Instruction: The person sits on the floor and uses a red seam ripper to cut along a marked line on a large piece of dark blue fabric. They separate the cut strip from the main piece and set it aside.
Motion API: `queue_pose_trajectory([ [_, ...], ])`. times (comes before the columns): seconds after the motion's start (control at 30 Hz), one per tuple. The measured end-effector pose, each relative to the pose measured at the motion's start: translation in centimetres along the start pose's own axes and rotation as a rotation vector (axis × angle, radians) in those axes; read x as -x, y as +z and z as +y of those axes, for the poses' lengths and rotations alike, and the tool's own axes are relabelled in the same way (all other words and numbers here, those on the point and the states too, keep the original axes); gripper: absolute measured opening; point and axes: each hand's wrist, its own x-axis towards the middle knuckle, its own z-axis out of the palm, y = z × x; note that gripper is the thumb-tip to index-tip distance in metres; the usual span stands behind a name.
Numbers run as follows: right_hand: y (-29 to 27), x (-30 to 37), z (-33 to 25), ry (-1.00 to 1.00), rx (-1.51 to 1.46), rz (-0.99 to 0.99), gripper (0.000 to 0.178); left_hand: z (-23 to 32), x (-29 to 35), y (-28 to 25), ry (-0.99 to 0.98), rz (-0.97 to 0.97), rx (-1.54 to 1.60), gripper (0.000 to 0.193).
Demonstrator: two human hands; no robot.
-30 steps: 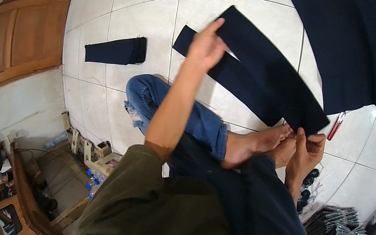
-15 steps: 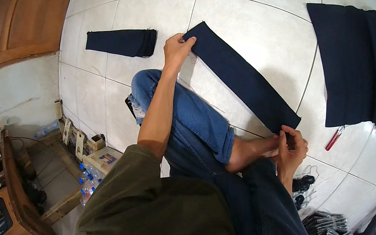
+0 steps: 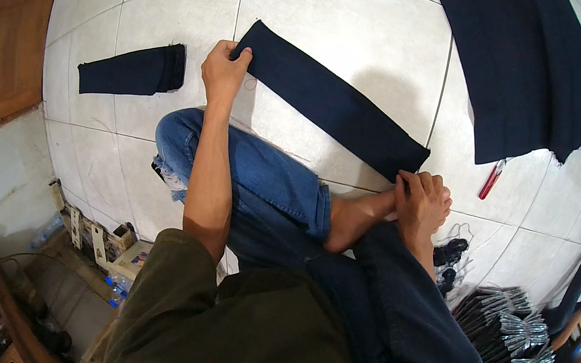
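A long dark navy strip of fabric (image 3: 332, 101) stretches at a slant above the tiled floor, in front of my bent leg. My left hand (image 3: 223, 72) pinches its far left end between thumb and fingers. At the lower right end, my right hand (image 3: 419, 204) is closed on the corner, just over my bare foot; its fingertips partly cover the edge there. To the left lies a folded stack of the same dark fabric (image 3: 133, 69).
A large dark cloth pile (image 3: 517, 73) lies at the far right, with a small red-handled tool (image 3: 488, 184) beside it. Black thread (image 3: 451, 254) and black bundles with silvery ends (image 3: 524, 352) sit nearer. Another person's arm (image 3: 575, 284) shows at the right edge.
The view has shifted, so the floor things appear further left. Both hands keep their hold on the strip's ends, and the right hand's fingers have turned more downward over the corner.
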Motion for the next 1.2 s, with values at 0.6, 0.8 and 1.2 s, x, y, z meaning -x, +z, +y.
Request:
queue_pose_trajectory([
  [0.6,-0.4,-7.0,-0.3,0.076,-0.409,-0.255,0.033,0.9,-0.5,-3.0,-0.069,-0.212,0.19,0.054],
  [0.8,-8.3,-14.0,-12.9,-0.071,-0.689,-0.437,0.028,-6.2,-3.7,-16.1,-0.064,0.235,0.549,0.051],
  [1.2,4.2,-22.2,-41.5,-0.141,-1.057,-0.954,0.03,-30.4,-17.7,-33.0,-0.416,0.392,0.532,0.048],
])
